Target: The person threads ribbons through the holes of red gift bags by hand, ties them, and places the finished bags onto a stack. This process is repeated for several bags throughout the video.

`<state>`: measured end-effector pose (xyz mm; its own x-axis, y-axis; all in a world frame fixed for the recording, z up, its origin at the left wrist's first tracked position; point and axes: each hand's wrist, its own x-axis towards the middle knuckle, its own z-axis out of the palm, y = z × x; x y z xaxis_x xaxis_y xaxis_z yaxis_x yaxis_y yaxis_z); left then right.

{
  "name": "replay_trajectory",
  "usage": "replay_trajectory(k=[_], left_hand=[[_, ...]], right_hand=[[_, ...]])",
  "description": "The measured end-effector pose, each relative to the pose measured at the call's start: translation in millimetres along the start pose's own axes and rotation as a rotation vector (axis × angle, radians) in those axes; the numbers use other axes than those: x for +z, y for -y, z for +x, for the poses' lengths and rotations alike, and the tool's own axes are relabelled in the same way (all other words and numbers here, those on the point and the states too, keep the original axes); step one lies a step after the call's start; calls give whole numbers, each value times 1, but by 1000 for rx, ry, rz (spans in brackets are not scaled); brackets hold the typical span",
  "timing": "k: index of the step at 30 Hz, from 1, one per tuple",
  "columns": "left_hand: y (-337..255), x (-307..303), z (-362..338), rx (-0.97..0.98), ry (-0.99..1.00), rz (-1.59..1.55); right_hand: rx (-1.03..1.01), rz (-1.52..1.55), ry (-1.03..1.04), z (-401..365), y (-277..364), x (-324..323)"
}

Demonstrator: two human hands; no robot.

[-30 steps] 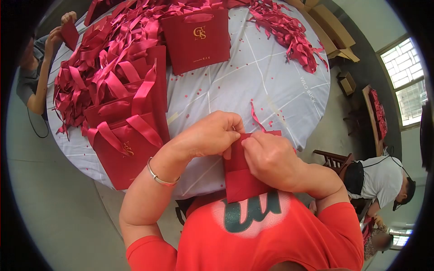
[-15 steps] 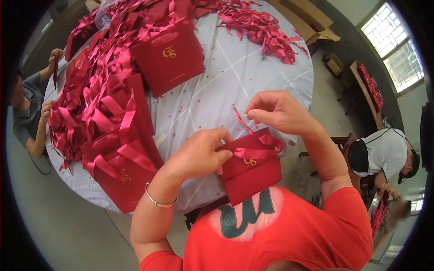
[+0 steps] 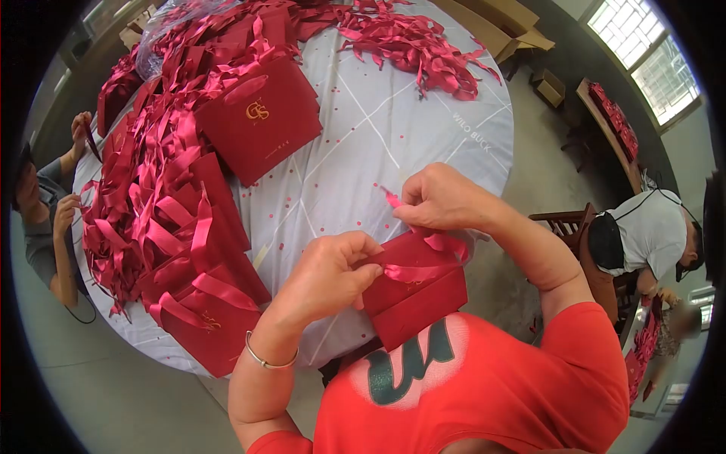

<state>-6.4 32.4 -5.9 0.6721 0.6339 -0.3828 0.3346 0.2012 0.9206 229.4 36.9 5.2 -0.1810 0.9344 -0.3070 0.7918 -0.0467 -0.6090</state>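
A small dark-red paper gift bag (image 3: 416, 306) with gold print rests against the table's front edge, close to my red shirt. My left hand (image 3: 330, 274) is closed at the bag's upper left corner, thumb in front beside the pink satin ribbon handle (image 3: 416, 272). Above the bag's upper edge, my right hand (image 3: 442, 197) pinches a pink ribbon (image 3: 392, 198); its loose end sticks out to the left of the fingertips. Part of this ribbon is hidden behind my right fingers.
Finished-looking red bags (image 3: 261, 121) and a heap of ribboned bags (image 3: 162, 204) cover the left of the round table (image 3: 355, 151). Loose ribbons (image 3: 423, 53) lie at the back. A person (image 3: 49, 219) handles something at far left; others work at right. Cardboard boxes (image 3: 550, 87) stand behind.
My right hand has come down and left toward the bag and now pinches the ribbon, where its fingers were beside it before. My left hand stays at the bag's corner. The view has shifted slightly.
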Motion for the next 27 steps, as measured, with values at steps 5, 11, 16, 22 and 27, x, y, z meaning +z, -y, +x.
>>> replay_trajectory(k=[5, 11, 16, 22, 27], left_hand=[[-2, 0, -1, 0, 8, -3], [-3, 2, -1, 7, 0, -25], [-3, 3, -2, 31, -45, 38], [-5, 10, -7, 47, -60, 51], [-4, 18, -11, 130, -71, 120]], right_hand=[[99, 206, -129, -6, -3, 9], [52, 183, -200, -2, -12, 15], [-51, 67, -271, -8, -5, 15], [-320, 139, 104, -17, 26, 5], [-158, 216, 565, 18, 27, 3]])
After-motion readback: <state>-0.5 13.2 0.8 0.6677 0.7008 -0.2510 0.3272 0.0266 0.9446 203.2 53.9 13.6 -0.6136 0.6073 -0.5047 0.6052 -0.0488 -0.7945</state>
